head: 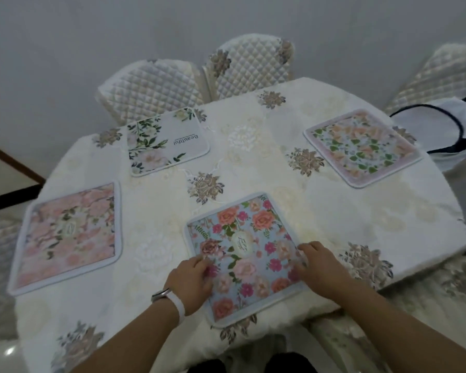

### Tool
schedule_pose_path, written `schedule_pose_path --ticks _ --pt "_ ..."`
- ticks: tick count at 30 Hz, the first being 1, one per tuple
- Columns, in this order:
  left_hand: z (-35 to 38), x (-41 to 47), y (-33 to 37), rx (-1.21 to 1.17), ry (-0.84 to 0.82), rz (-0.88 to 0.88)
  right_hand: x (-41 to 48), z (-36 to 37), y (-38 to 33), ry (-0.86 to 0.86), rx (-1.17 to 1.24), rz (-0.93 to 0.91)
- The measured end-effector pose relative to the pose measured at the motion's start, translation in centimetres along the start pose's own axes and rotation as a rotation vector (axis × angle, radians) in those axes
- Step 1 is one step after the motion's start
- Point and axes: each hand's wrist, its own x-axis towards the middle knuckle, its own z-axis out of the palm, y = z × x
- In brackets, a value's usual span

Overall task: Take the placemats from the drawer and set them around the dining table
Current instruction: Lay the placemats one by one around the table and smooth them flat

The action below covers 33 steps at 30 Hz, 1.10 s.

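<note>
Placemats, count four, all lying flat on the bench (151, 200), which I see from above through the head camera.

1. Blue floral placemat (246, 254): near edge, centre, turned at a slight angle. Both hands are on it.
2. Pink blossom placemat (67, 235): left side, well apart from the blue one.
3. White placemat (167, 141) with green leaves and the word "Beautiful": far left.
4. Pink-bordered placemat (361, 146) with green and orange flowers: far right.

Hands, count two.
- Left hand (191, 281): rests on the left edge of the blue floral placemat, fingers bent down onto it. I cannot tell whether they pinch the edge or only press.
- Right hand (318, 265): at the right edge of the same mat, fingers curled onto it and blurred; grip again not readable.

Wristwatch (170, 297), count one: white strap, on the left wrist.

Bench cover, count one: cream cloth with embroidered grey-gold flowers.

Quilted chair backs, three plainly seen: two side by side at the far edge (151, 87) (248, 65), one at the far right (441, 76).

White bag (441, 125) with dark handles, count one: just beyond the right edge of the bench.
</note>
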Motion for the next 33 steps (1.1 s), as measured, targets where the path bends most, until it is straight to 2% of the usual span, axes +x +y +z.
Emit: schedule_pose_path --ticks 3,6,13,16,20,22,26,33 --pt "1.2 -0.5 0.9 -0.135 -0.01 -0.208 2.7 -0.3 1.4 -0.035 0.057 -0.001" --pt "2.4 -0.7 2.3 -0.204 0.012 -0.336 4.7 -0.6 1.9 -0.05 0.157 0.044" --pt "3.8 -0.3 6.0 -0.599 0.217 -0.74 6.3 -0.2 1.4 -0.111 0.401 0.11" --pt "3.7 0.0 7.0 -0.854 0.286 -0.854 7.3 -0.3 1.7 -0.132 0.491 0.152" --pt "4.1 -0.1 7.6 -0.976 0.301 -0.893 7.4 -0.3 1.7 -0.245 0.625 0.215" --pt "4.3 -0.6 7.6 -0.993 0.309 -0.893 7.0 -0.1 1.8 -0.254 0.616 0.21" --pt "3.9 -1.4 7.5 -1.054 0.323 -0.85 5.7 0.2 1.8 -0.235 0.58 0.18" --pt "2.3 -2.8 7.8 -1.163 0.317 -0.661 1.9 -0.4 0.2 -0.091 0.523 0.139"
